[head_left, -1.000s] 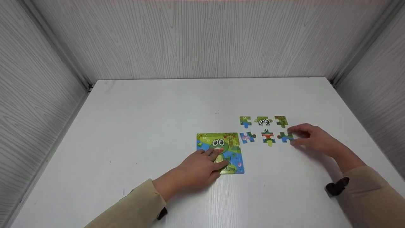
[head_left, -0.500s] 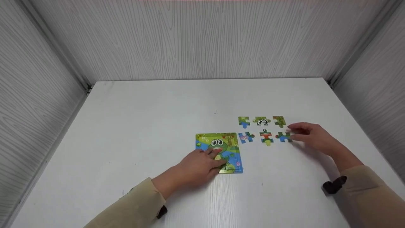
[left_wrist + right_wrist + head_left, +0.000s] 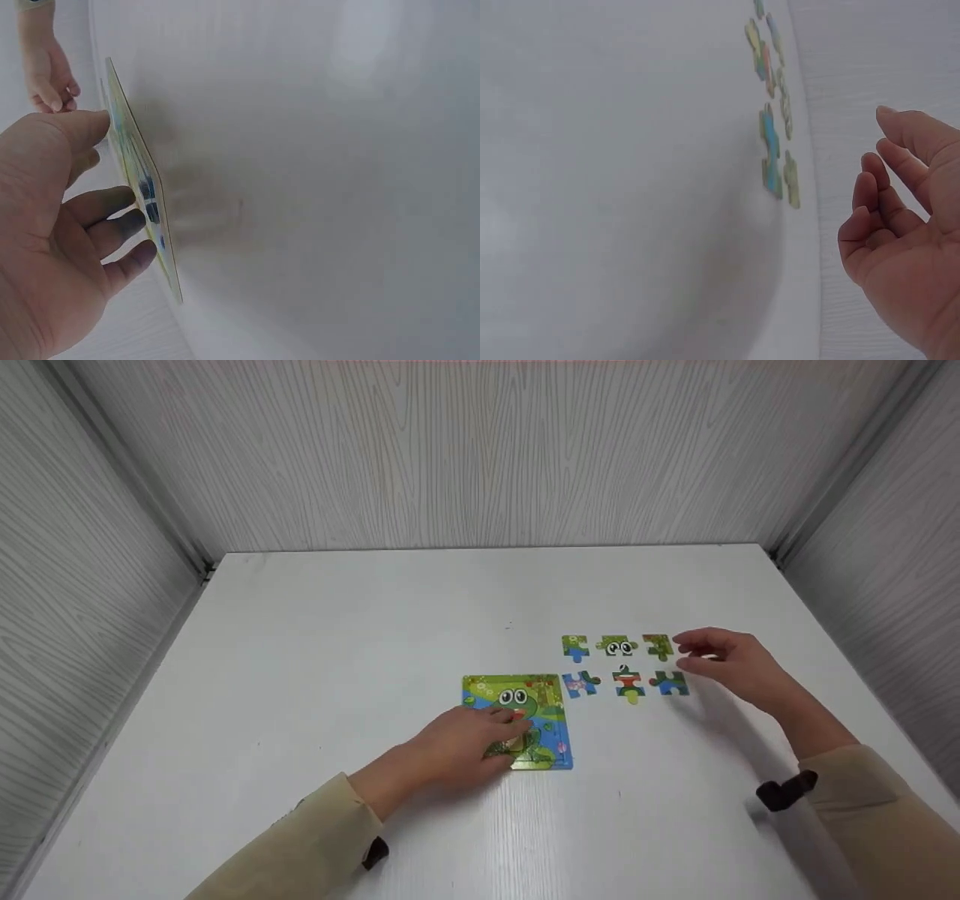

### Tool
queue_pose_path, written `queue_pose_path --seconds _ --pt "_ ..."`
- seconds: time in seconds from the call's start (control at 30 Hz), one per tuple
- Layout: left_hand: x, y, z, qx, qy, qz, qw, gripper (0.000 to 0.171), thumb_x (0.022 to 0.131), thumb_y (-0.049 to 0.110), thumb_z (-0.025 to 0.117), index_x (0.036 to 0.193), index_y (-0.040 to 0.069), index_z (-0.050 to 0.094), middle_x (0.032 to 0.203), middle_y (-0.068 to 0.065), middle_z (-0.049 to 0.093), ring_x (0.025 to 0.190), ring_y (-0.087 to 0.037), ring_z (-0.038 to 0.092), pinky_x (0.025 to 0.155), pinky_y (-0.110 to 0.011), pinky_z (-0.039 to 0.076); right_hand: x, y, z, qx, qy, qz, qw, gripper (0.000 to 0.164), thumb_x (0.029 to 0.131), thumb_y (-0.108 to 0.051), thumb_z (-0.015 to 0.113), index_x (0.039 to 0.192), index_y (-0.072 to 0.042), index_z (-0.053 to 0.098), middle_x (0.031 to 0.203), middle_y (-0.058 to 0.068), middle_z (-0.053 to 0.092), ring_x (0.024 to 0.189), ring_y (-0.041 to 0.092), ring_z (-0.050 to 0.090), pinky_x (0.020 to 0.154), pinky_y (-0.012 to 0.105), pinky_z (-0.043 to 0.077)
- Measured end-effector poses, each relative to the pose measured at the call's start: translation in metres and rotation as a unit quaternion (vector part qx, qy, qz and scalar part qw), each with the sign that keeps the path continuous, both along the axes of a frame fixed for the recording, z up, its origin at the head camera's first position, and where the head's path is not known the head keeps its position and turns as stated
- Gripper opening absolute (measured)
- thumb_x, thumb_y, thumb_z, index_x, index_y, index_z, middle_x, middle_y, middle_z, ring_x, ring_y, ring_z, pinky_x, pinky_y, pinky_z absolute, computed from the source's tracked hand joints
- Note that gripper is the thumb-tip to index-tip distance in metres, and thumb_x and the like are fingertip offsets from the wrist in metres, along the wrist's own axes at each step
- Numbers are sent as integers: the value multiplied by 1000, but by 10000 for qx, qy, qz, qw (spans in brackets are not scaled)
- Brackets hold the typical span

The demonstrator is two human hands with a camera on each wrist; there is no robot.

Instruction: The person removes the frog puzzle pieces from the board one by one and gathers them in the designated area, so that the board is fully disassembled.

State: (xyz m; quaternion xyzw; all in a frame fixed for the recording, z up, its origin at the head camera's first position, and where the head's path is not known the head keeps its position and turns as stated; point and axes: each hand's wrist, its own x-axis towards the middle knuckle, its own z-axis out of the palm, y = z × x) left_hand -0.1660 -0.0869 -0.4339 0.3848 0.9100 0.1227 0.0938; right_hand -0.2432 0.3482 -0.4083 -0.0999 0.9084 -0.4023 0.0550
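Note:
A square frog puzzle board [image 3: 553,716] lies on the white table in the head view. My left hand [image 3: 463,746] rests on its lower left part, fingers spread over the frog's body; the left wrist view shows these fingertips [image 3: 124,196] at the board's face. To the right lie loose jigsaw pieces in two rows. My right hand [image 3: 731,666] hovers beside the right end of the rows, fingers loosely bent, holding nothing. Nearest to it are a green corner piece [image 3: 660,645] and a blue-green piece [image 3: 670,683]. In the right wrist view the right hand [image 3: 907,217] is apart from the pieces.
Further pieces are an eyes piece [image 3: 617,646], a mouth piece [image 3: 628,685], a blue-green corner piece [image 3: 575,647] and a pink-flower piece [image 3: 580,684]. Wood-grain panels [image 3: 480,457] stand behind the table [image 3: 337,660] and at both sides.
My right hand has let go of the blue-green piece, lifted and moved away toward the upper row's right end. My left hand has shifted slightly on the board, its fingers spreading.

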Motion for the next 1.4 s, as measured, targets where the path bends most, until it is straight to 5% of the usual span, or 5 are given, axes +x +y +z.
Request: queue_pose_path --seconds 0.33,0.5,0.87,1.4 --pt "-2 -27 9 -126 -297 570 9979 63 101 44 65 161 30 50 162 -12 49 147 -36 48 118 -54 41 8 -73 17 45 315 1086 9936 35 98 -22 79 132 -14 73 124 10 71 110 22 62 90 19 52" --pt "-5 -40 7 -60 -304 629 9975 65 99 44 69 159 23 53 162 -12 48 150 -36 44 119 -56 39 12 -109 14 -35 477 1743 9835 36 96 -19 82 131 -14 75 121 8 72 109 26 65 91 28 55" --pt "-12 -47 -1 -277 -493 792 9953 71 98 48 70 161 20 50 166 -8 44 156 -33 36 122 -54 35 22 -181 -3 -27 120 2595 9657 41 95 -21 82 133 -8 72 120 9 73 108 29 67 95 45 57" --pt "-14 -47 3 -633 -740 688 9929 74 102 52 64 163 15 44 171 -7 35 159 -29 30 123 -51 34 17 -213 -38 29 -612 2966 9530 41 94 -17 83 134 -13 73 117 -3 68 104 17 60 93 34 53"
